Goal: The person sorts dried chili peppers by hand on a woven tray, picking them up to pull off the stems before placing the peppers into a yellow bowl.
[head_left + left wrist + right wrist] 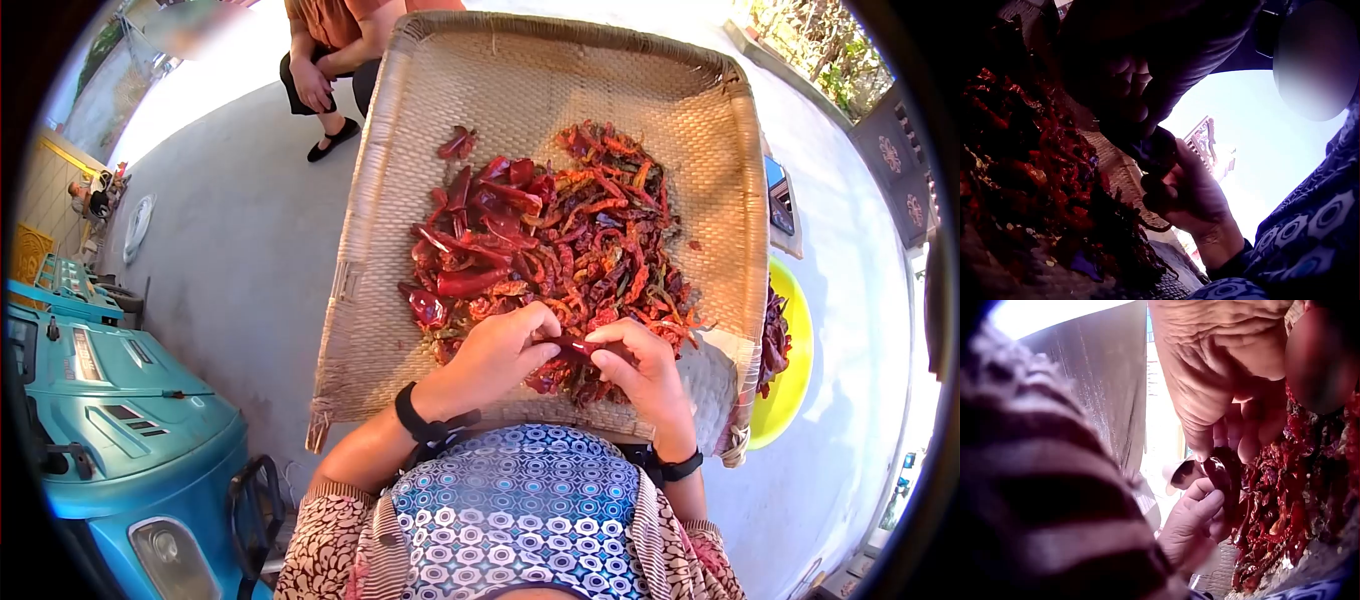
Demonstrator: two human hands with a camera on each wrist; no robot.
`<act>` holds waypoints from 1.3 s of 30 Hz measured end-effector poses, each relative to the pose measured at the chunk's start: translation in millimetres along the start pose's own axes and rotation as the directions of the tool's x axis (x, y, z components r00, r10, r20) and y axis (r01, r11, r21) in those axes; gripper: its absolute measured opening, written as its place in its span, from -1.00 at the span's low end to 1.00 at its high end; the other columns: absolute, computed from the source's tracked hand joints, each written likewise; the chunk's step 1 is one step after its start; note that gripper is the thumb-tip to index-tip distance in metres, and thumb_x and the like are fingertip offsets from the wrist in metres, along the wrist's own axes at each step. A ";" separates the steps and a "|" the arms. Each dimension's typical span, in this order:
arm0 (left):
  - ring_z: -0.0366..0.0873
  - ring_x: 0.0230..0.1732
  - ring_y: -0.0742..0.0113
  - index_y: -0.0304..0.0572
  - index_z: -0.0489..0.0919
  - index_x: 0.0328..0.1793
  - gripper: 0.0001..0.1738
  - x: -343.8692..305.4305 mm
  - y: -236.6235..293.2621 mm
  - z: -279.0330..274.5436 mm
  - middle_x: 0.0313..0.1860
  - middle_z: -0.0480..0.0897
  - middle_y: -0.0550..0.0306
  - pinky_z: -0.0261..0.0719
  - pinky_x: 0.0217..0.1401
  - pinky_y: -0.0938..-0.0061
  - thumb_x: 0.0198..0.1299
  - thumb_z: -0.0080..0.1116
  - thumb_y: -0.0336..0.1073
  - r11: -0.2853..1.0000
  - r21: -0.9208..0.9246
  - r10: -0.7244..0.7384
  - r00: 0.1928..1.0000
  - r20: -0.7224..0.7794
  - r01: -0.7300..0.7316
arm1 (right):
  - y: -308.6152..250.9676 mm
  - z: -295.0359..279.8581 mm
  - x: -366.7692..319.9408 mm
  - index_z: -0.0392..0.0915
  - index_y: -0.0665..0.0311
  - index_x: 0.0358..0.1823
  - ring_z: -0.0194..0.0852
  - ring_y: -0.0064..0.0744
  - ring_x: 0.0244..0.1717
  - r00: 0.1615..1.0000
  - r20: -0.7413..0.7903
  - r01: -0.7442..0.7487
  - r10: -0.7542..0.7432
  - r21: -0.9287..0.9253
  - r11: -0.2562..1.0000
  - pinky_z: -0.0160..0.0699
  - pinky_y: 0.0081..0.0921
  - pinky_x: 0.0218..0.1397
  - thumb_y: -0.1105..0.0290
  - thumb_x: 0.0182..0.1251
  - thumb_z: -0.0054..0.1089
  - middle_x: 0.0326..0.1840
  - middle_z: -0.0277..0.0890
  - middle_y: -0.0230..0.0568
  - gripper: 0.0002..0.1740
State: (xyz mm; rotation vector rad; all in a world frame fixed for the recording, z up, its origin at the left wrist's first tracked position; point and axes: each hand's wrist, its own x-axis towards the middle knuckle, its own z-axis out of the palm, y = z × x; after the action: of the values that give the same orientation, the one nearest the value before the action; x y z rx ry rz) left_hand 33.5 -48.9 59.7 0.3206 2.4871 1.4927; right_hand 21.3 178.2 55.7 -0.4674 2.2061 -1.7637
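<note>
red pepper [577, 346] is held above the near side of the woven tray [480, 80], left hand [488, 358] and right hand [648, 376] each pinching it in a closed grip; this looks like a two-handed working step, and the next move seems to call for steady fingertip pressure

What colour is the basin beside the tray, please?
The basin is bright lime yellow, and it shows best in the head view.
</note>
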 end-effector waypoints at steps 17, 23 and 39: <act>0.61 -0.20 0.05 -0.12 0.61 0.01 -0.69 29.0 -40.8 -52.5 -0.11 0.49 0.09 0.62 -0.16 0.23 0.10 0.29 -0.48 0.747 0.661 0.312 0.914 -0.258 -0.068 | 51.2 -115.1 -53.3 0.51 0.20 0.08 0.36 -0.59 -0.39 0.706 -0.629 0.453 0.324 0.754 0.476 0.40 -0.63 -0.32 0.10 0.56 0.00 -0.15 0.60 -0.41 -0.65; 0.58 -0.32 0.19 -0.20 0.56 -0.01 -0.72 20.0 -9.4 -42.8 -0.18 0.50 0.08 0.58 -0.28 0.38 0.14 0.29 -0.51 0.836 0.508 0.447 0.793 -0.414 -0.207 | 29.1 -58.2 -30.1 0.48 0.31 0.12 0.49 -0.53 -0.37 0.908 -0.416 0.165 0.044 0.453 0.876 0.48 -0.57 -0.31 0.20 0.53 0.05 -0.13 0.58 -0.29 -0.66; 0.64 -0.29 0.21 -0.12 0.50 0.21 -0.59 -9.1 -10.3 -1.2 -0.04 0.51 0.07 0.62 -0.27 0.38 0.23 0.24 -0.44 0.904 0.423 0.207 0.924 -0.322 -0.056 | 8.8 -31.6 -22.1 0.58 0.37 -0.02 0.44 -0.68 -0.53 0.968 -0.022 -0.237 0.251 0.254 0.938 0.39 -0.68 -0.43 0.32 0.43 0.21 -0.35 0.65 -0.33 -0.74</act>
State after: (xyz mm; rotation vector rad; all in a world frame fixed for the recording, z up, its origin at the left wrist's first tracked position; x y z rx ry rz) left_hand 41.1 -57.3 51.8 0.3137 3.1363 1.1426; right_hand 27.8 217.2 54.3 -0.0846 1.9390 -1.8981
